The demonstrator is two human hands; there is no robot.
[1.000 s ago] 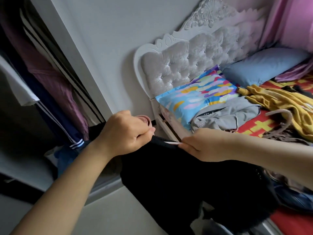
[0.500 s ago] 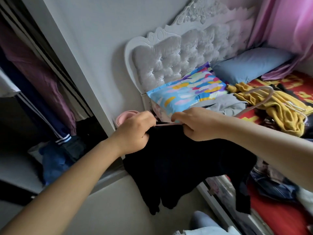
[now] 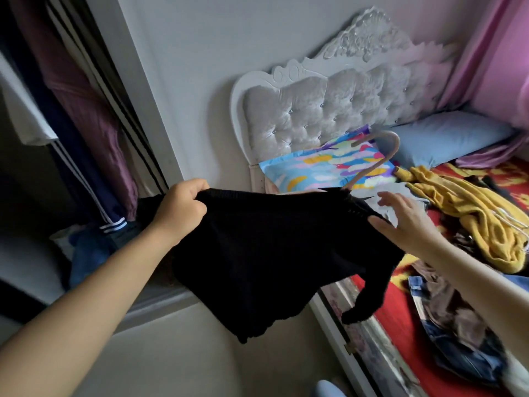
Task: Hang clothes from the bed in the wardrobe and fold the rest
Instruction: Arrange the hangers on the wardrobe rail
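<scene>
— What's the room like?
— A white tufted headboard (image 3: 337, 110) stands against a pale wall, with the bed (image 3: 400, 305) along the right edge under a red patterned cover. An open wardrobe (image 3: 71, 133) fills the left side, with dark and purple clothes hanging inside.

— Where's the black top (image 3: 257, 253)?
— In the air between wardrobe and bed, stretched between the two hands over the bed's near corner. A sleeve dangles by the bed's side rail.

— How do the hands hold it?
— The left hand (image 3: 180, 207) grips one shoulder, fingers curled with the fabric bunched inside the fist. The right hand (image 3: 400, 219) has its fingers spread and straight. The thumb touches the other shoulder; the other fingers are clear of the cloth.

— Is it on a hanger?
— A pinkish hanger hook (image 3: 383, 147) rises from the neckline, just beside the right fingertips.

— What lies on the bed?
— A multicoloured pillow (image 3: 329, 164) at the headboard, a blue pillow (image 3: 446, 136) beside it, a yellow garment (image 3: 469, 207) and jeans (image 3: 458, 351) near the side edge.
</scene>
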